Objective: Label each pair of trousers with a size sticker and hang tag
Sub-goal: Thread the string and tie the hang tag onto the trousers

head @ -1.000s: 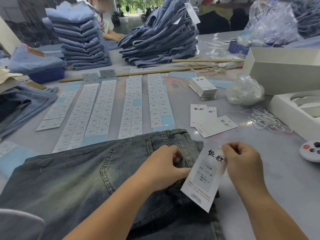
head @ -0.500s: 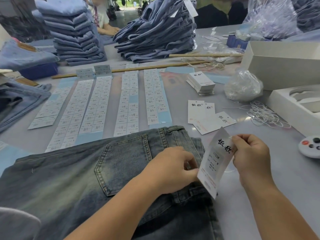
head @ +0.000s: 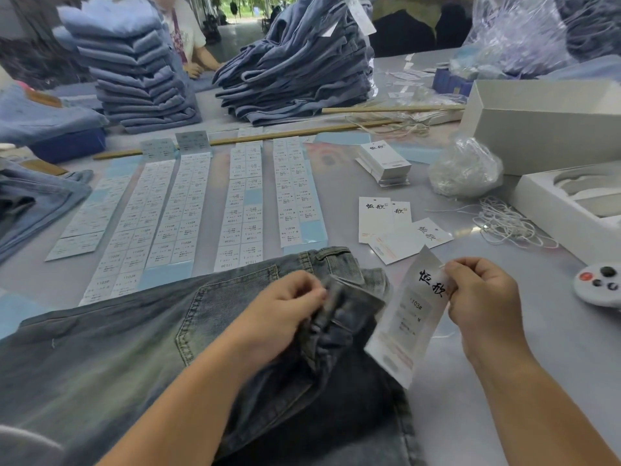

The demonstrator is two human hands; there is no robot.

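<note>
A pair of washed grey-blue jeans (head: 141,358) lies flat before me, back pocket up. My left hand (head: 282,314) pinches the bunched waistband near a belt loop and lifts it slightly. My right hand (head: 480,297) pinches the top of a white hang tag (head: 408,317) that carries a size sticker; the tag hangs down beside the waistband, just right of the jeans. Long strips of size stickers (head: 188,210) lie in rows on the grey table beyond the jeans. Loose hang tags (head: 386,227) and a small stack of tags (head: 384,161) lie to the right of the strips.
White strings (head: 504,223) and a clear bag (head: 465,168) sit at the right, next to open white boxes (head: 544,126). A white controller (head: 599,284) lies at the right edge. Stacks of folded jeans (head: 134,68) stand at the back, where another person sits.
My left hand has bunched and raised the waistband. My right hand has swung the tag more upright, close to the waistband.
</note>
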